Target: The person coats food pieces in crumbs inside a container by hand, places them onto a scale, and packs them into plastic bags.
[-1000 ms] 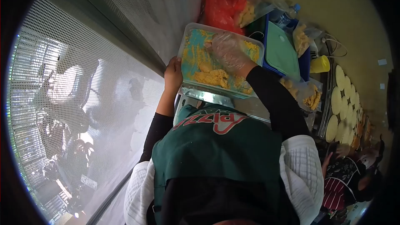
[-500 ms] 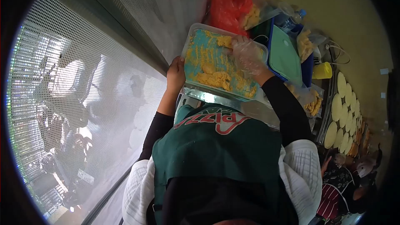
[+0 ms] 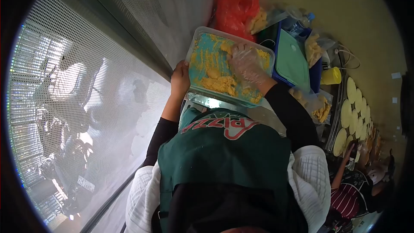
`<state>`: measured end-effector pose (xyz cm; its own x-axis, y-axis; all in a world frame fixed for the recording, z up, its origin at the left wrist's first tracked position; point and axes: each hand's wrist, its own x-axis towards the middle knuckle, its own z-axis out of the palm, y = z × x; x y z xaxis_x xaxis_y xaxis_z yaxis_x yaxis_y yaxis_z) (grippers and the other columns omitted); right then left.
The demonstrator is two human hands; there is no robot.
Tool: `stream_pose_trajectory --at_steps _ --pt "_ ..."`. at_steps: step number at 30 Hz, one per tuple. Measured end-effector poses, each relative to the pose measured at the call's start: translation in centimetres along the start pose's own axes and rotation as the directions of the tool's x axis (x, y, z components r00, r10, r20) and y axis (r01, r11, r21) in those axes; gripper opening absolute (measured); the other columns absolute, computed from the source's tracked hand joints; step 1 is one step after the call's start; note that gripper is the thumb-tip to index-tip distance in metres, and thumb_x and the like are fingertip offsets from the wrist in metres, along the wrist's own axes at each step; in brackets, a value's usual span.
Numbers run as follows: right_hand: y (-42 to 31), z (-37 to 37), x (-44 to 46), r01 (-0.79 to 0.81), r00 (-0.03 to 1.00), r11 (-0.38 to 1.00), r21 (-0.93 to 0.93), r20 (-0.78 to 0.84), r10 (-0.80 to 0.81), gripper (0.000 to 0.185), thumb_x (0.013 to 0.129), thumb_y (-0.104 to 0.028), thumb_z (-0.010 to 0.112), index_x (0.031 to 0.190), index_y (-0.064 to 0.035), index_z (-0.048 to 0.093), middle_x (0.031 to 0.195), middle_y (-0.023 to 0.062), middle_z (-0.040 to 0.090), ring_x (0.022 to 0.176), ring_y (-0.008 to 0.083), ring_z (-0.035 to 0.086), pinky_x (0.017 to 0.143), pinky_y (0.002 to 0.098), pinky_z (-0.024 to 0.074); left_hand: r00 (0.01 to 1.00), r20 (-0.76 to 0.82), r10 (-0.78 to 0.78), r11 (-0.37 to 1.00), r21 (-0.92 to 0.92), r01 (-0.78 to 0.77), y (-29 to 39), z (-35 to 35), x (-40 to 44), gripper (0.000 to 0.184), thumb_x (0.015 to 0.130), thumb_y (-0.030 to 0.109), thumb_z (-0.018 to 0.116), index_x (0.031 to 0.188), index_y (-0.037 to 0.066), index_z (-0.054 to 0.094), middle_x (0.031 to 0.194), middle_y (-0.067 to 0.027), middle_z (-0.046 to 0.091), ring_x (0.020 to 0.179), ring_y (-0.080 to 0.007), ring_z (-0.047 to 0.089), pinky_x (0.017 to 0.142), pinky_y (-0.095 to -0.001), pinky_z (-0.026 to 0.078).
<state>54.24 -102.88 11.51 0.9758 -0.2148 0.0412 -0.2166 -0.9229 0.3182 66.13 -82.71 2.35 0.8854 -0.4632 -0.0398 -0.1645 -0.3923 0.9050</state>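
A clear plastic container (image 3: 199, 33) with a blue-green bottom holds a yellow crumbly mixture (image 3: 220, 83), smeared over much of the bottom and heaped near the front side. My bare left hand (image 3: 180, 79) grips the container's left edge, fingers closed on the rim. Inside the container, my right hand (image 3: 247, 65) wears a clear plastic glove. Its fingers are bent into the mixture toward the far side, beside a small lump; the fingertips are partly hidden.
Behind the container stands a red plastic bag (image 3: 237, 8). To the right are a green lid (image 3: 293, 60) on a blue crate, a yellow cup (image 3: 331, 76) and bags of yellow pieces (image 3: 321, 110). Farther right, another person (image 3: 351, 190) reaches over rows of pale rounds (image 3: 347, 114). Mesh netting (image 3: 116, 77) hangs at left.
My right hand has moved slightly left and toward me through the mixture. My left hand keeps its hold on the container. The other person's arm now stretches over the pale rounds.
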Motion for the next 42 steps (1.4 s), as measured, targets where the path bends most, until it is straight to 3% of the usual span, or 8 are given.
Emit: stream_pose_trajectory --at_steps 16,22,25,28,31,32,36,42 --pt "-0.1 4.1 1.3 0.119 0.95 0.989 -0.089 -0.279 -0.139 0.043 0.087 -0.043 0.052 0.077 -0.0016 0.06 0.075 0.0099 0.053 0.068 0.0184 0.054 0.047 0.0312 0.0478 1.0 -0.018 0.001 0.999 0.042 0.0 -0.2 0.2 0.2 0.038 0.097 0.032 0.041 0.113 0.001 0.057 0.091 -0.0241 0.063 0.088 -0.0381 0.062 0.076 -0.0396 0.047" --pt "-0.4 1.5 0.6 0.152 0.986 0.988 0.007 -0.074 -0.151 0.03 0.089 -0.031 0.049 0.083 -0.0049 0.062 0.081 0.0097 0.055 0.078 0.0235 0.057 0.06 0.0351 0.0492 0.994 -0.061 -0.089 0.995 0.047 0.092 0.3 0.4 0.0 0.039 0.097 0.033 0.041 0.112 0.001 0.059 0.092 -0.0239 0.063 0.089 -0.038 0.062 0.077 -0.0399 0.047" --pt "-0.6 2.1 0.4 0.179 0.978 0.984 -0.005 -0.107 -0.179 0.029 0.089 -0.03 0.049 0.082 -0.005 0.062 0.08 0.0099 0.056 0.076 0.0234 0.057 0.06 0.0347 0.049 0.994 -0.105 -0.032 0.999 0.017 0.034 -0.3 0.7 0.1 0.042 0.097 0.034 0.044 0.111 -0.003 0.058 0.073 -0.0084 0.055 0.07 -0.0163 0.052 0.067 -0.0301 0.043" --pt "-0.5 2.8 0.4 0.192 0.961 0.98 -0.05 -0.191 -0.198 0.031 0.09 -0.032 0.048 0.082 -0.0055 0.062 0.074 0.0092 0.056 0.071 0.0213 0.057 0.06 0.0344 0.0486 0.995 -0.097 -0.029 0.999 0.032 0.032 -0.3 0.7 0.1 0.043 0.097 0.035 0.044 0.111 -0.002 0.058 0.074 -0.0096 0.055 0.071 -0.0167 0.052 0.068 -0.0302 0.044" --pt "1.1 2.8 0.9 0.132 0.979 0.974 -0.184 -0.13 -0.157 0.039 0.09 -0.038 0.05 0.081 -0.0016 0.061 0.072 0.0112 0.058 0.068 0.023 0.059 0.063 0.0352 0.0487 0.996 -0.06 -0.059 0.997 0.051 0.062 0.3 0.3 0.0 0.042 0.096 0.036 0.042 0.114 0.001 0.057 0.097 -0.024 0.063 0.093 -0.0388 0.061 0.081 -0.0401 0.047" --pt "2.0 3.2 1.6 0.063 0.989 0.995 0.073 -0.137 -0.052 0.042 0.09 -0.04 0.05 0.082 -0.0001 0.061 0.073 0.0118 0.059 0.068 0.0232 0.06 0.064 0.0349 0.0487 0.996 -0.079 -0.035 0.998 0.056 0.039 0.3 0.3 0.1 0.043 0.096 0.037 0.042 0.115 0.0 0.056 0.098 -0.0249 0.063 0.093 -0.0396 0.06 0.081 -0.0407 0.047" --pt "4.8 1.9 2.5 -0.314 0.949 0.546 0.777 0.28 0.148 0.053 0.09 -0.048 0.05 0.09 0.0039 0.061 0.079 0.0128 0.062 0.075 0.0238 0.062 0.069 0.0343 0.0485 0.991 -0.133 -0.03 0.995 0.087 0.042 0.6 0.2 -0.4 0.045 0.093 0.037 0.047 0.116 0.0 0.055 0.098 -0.0275 0.061 0.092 -0.0415 0.06 0.082 -0.043 0.046" --pt "2.6 1.5 -0.1 -0.412 0.808 -0.519 0.749 0.563 0.172 0.052 0.092 -0.05 0.047 0.108 -0.0021 0.059 0.096 0.0074 0.063 0.085 0.017 0.061 0.073 0.0312 0.0489 0.852 -0.215 0.478 0.805 0.496 -0.327 6.1 -0.4 -1.9 0.038 0.089 0.031 0.053 0.11 0.0 0.058 0.093 -0.0249 0.06 0.085 -0.038 0.059 0.076 -0.0448 0.046"
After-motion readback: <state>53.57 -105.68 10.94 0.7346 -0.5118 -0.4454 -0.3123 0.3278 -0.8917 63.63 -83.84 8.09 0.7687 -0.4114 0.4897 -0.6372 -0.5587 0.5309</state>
